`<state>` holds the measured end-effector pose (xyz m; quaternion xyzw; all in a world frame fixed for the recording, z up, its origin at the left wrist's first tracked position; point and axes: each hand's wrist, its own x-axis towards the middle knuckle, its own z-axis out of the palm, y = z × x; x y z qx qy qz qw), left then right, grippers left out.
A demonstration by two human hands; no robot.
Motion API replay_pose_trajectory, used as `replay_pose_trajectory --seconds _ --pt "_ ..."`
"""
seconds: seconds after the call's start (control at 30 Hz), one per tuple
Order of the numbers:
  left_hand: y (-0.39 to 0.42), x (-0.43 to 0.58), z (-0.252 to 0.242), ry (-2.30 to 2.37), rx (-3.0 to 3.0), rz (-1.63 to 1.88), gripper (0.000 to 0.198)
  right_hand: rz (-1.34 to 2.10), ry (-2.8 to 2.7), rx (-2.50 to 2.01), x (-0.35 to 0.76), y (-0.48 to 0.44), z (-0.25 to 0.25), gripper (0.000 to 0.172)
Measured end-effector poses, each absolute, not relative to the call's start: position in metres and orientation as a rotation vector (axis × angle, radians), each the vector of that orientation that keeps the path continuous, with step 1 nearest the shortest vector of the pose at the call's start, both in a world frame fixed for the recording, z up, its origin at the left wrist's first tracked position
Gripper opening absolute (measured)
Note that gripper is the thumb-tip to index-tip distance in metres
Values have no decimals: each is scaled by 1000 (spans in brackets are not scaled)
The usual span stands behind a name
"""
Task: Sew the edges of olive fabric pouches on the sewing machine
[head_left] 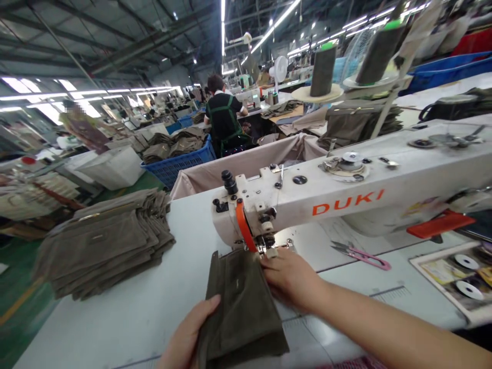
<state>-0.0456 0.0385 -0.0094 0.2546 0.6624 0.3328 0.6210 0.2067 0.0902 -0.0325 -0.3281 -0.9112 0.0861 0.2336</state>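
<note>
A dark olive fabric piece (240,307) lies on the white sewing table (126,312), its far end under the needle of a white DUKI sewing machine (346,192). My left hand (188,333) grips the fabric's near left edge, thumb on top and fingers hidden beneath. My right hand (288,277) rests on the fabric's right side just beside the presser foot, fingers curled down against the cloth.
A tall stack of the same olive pieces (103,243) sits at the table's left. Pink thread snips (363,254) lie right of the needle. A blue basket (179,164) of fabric, thread cones (323,72) and a seated person (225,120) lie beyond.
</note>
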Motion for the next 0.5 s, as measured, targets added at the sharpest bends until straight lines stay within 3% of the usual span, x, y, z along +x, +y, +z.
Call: replay_pose_trajectory --seconds 0.13,0.23,0.33,0.5 --pt "28 -72 8 1913 1913 724 59 267 -2560 -803 210 52 -25 18" --pt "21 -59 11 1376 2844 414 64 276 -2505 -807 208 18 -29 16" --pt "13 -27 -3 914 3149 231 52 198 -2348 -833 204 -3 -42 20" --pt "6 -9 -24 803 3252 458 42 157 -2188 -802 201 -11 -57 29"
